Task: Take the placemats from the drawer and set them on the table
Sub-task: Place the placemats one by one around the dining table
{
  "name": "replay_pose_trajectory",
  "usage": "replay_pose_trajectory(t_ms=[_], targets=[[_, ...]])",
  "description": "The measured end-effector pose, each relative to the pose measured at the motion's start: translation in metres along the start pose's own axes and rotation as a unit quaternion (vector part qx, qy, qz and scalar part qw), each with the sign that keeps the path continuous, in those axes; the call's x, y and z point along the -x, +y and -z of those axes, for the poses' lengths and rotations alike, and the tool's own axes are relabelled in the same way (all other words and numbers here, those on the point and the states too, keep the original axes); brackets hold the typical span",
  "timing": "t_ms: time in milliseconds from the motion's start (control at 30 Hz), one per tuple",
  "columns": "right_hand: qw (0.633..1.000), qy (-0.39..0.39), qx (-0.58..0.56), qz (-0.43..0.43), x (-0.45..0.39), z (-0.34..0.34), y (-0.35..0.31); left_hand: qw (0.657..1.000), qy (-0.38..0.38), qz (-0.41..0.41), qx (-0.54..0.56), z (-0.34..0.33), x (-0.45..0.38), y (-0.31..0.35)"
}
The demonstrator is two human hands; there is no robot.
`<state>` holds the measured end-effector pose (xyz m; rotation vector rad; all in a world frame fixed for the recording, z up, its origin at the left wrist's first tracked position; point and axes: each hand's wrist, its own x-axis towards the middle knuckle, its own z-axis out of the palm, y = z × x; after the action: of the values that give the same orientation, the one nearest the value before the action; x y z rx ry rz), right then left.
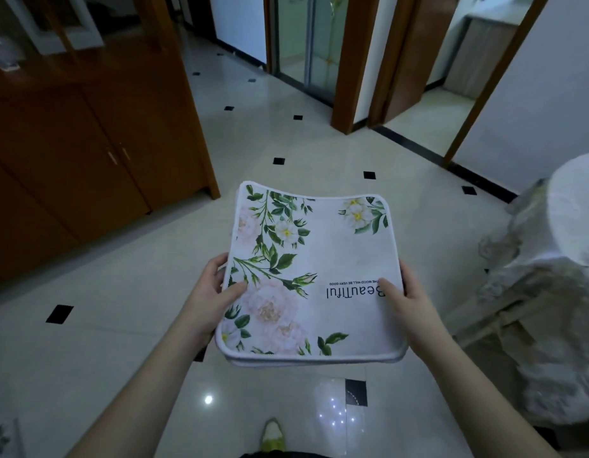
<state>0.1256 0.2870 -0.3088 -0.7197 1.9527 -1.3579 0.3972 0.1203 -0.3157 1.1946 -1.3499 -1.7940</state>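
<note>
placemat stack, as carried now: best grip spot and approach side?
Grip the placemat stack at its two side edges near the close end, coming in from each side, as the left hand and right hand do: thumbs on top, fingers underneath. The mats are thin and floppy, and the far end already curls, so two-sided support probably keeps them flat and together.

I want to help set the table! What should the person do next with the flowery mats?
Probably turn right and carry them to the lace-covered table. Both the left hand and right hand hold the placemats above the floor.
</note>
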Motion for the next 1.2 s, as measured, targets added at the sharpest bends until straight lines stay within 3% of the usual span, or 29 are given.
replay_pose_trajectory(t_ms=[267,533,900,1200], targets=[[0.995,0.088,-0.038,-0.004,-0.05,0.019,-0.001,0.995,-0.088,0.006,-0.04,-0.039,-0.098,0.025],[0.987,0.133,-0.086,-0.018,-0.09,0.087,0.003,0.984,-0.165,0.025,-0.063,-0.135,-0.167,0.041],[0.976,0.172,-0.132,-0.019,-0.193,0.212,0.021,0.982,-0.156,0.025,-0.1,-0.304,-0.254,0.067],[0.964,0.197,-0.179,-0.025,-0.245,0.278,0.037,0.983,-0.155,0.026,-0.095,-0.394,-0.302,0.067]])
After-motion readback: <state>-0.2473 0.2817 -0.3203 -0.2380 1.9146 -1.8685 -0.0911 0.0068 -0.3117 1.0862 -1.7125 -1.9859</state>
